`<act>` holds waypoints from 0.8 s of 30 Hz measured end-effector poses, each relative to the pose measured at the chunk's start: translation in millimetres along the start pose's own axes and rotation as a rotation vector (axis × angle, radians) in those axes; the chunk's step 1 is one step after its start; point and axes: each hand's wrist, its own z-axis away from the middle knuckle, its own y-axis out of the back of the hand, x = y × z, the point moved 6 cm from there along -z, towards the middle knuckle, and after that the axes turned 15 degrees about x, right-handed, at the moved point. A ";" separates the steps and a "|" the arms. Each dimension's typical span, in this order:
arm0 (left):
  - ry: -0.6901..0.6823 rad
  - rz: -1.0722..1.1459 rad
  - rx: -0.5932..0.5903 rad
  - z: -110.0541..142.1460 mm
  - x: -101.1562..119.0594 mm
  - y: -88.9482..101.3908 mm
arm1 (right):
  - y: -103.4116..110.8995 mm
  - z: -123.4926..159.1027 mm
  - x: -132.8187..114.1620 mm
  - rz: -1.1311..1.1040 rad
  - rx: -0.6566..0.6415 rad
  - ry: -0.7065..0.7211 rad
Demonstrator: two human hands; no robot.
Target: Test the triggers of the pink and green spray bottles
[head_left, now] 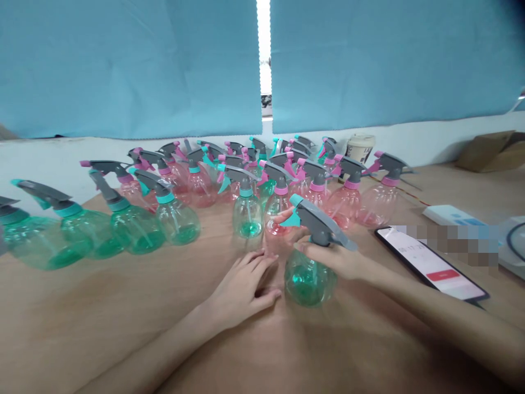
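My right hand (332, 254) is closed around the neck of a clear green spray bottle (309, 280), just under its grey trigger head (319, 225). The bottle stands upright or nearly so on the table. My left hand (246, 287) lies flat on the wood to its left, fingers spread, touching no bottle. Just beyond both hands stand a green spray bottle (247, 216) and a pink one (276, 210). Several more green bottles (141, 230) stand to the left, and many pink ones (344, 205) crowd behind, partly hiding one another.
The bottles stand on a wooden table (82, 295). A smartphone (430, 265) lies to the right, with a white device (449, 215) beyond it. A paper cup (360, 150) and cardboard (486, 152) sit at the back, before a white wall and blue curtains (123, 65).
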 end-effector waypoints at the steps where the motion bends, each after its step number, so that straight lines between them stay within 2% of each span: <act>1: 0.001 -0.002 -0.003 -0.2 -0.2 -0.2 | 0.0 0.1 -0.1 0.003 -0.002 -0.003; 6: 0.002 0.005 0.000 -0.1 -0.3 -0.6 | -0.5 1.1 -1.2 -0.002 -0.013 -0.038; 24: -0.003 -0.004 -0.009 0.1 0.4 -0.3 | 1.3 -1.7 -3.4 -0.040 0.018 -0.031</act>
